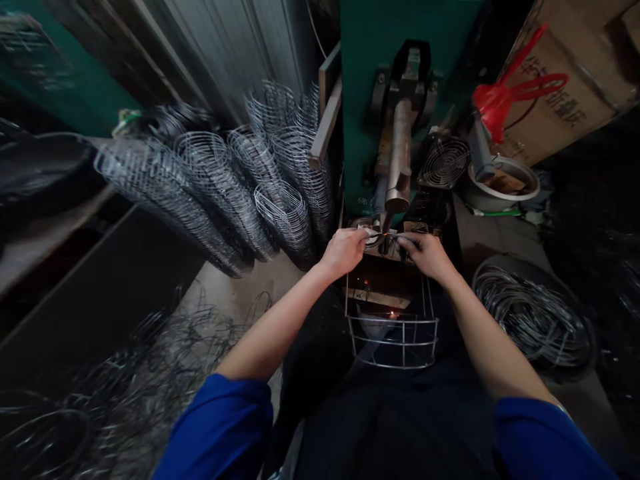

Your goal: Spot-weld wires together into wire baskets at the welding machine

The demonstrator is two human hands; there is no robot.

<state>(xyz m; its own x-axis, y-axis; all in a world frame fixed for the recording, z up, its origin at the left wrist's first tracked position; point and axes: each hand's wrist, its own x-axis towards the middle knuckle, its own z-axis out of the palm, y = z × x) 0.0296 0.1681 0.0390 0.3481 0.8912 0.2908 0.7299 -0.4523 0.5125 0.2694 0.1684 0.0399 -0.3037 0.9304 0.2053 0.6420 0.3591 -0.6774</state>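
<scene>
My left hand (345,252) is closed in a pinch on the upper wire of a metal wire frame (404,343), just left of the welding machine's tip. From the other side my right hand (427,255) pinches the wire too, fingers closed. The frame's curved, barred part hangs below both hands, above my lap. Between the hands the wire meets the lower end of the spot welder's electrode (386,223), where a small orange glow shows. Another spark (393,314) glows lower down. My fingertips partly hide the gripped wire.
Stacks of wire rings (215,193) stand to the left. Loose wire pieces (165,360) litter the lower left. On the right are a tub of bent wires (533,317), a metal bowl (520,190), a round fan grille (445,162) and a cardboard box (580,87).
</scene>
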